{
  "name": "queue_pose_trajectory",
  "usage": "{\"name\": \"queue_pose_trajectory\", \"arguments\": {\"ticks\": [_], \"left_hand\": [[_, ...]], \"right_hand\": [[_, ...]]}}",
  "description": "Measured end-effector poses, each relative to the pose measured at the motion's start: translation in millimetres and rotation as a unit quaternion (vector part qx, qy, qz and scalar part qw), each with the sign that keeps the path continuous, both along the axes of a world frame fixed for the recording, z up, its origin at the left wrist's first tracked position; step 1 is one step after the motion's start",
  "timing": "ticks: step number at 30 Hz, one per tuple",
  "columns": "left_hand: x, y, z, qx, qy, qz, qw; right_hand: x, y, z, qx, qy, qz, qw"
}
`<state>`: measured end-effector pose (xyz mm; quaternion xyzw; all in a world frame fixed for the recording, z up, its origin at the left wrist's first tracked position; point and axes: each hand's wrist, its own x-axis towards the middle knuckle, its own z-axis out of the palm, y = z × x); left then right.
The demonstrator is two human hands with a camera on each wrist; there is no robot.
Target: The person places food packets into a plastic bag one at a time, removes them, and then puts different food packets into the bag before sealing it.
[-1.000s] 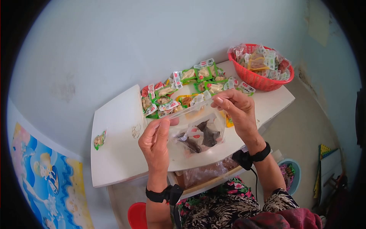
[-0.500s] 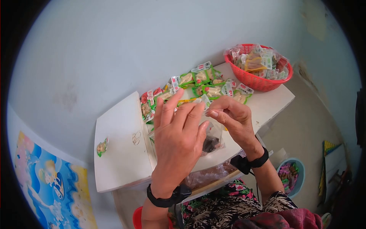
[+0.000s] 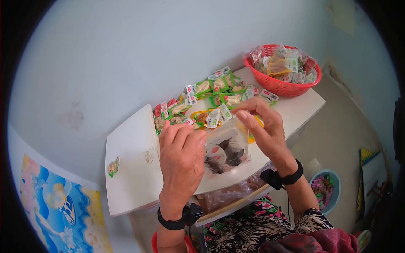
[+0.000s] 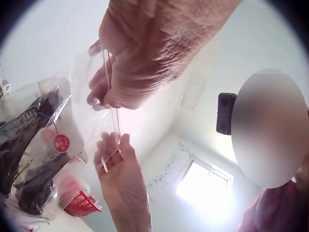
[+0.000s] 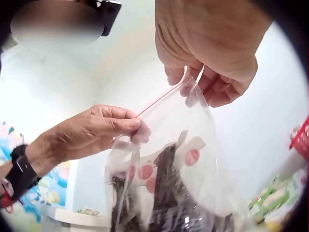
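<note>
A clear zip bag [image 3: 228, 147] with a red line along its top hangs between the two hands, holding dark pieces and packets with red round marks. The left hand [image 3: 181, 158] pinches the top edge at one side; in the right wrist view the left hand's [image 5: 91, 128] thumb and fingers meet on the red line. At the opposite top corner, the right hand [image 3: 265, 128] pinches the bag, its thumb and forefinger together. The right wrist view shows the bag [image 5: 164, 179] upright, its contents at the bottom.
Green, yellow and red snack packets [image 3: 219, 86] lie along the back of the white table [image 3: 135, 185]. A red basket [image 3: 282, 86] full of packets stands at the back right. One small packet [image 3: 113, 167] lies at the left. A blue tub [image 3: 333, 192] is on the floor at right.
The left hand moved up across the bag with its fingers spread, then came back left and down to the bag's top edge. The right hand stayed at its corner.
</note>
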<state>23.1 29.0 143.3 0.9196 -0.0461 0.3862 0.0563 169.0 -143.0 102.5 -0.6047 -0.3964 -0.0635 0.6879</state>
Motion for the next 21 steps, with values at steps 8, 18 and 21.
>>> {"name": "queue_pose_trajectory", "arguments": {"ticks": [8,18,21], "left_hand": [[0.1,-1.6,2.3,-0.016,-0.004,-0.01,1.0],[-4.8,0.8,-3.4,-0.038,-0.011,-0.027,0.999],[-4.3,1.4,-4.8,-0.044,-0.011,-0.03,0.999]], "right_hand": [[-27.3,17.5,38.0,-0.179,-0.401,-0.147,0.886],[0.2,-11.7,30.5,-0.152,-0.373,-0.154,0.902],[9.5,-26.7,25.3,-0.14,-0.337,-0.159,0.917]]}}
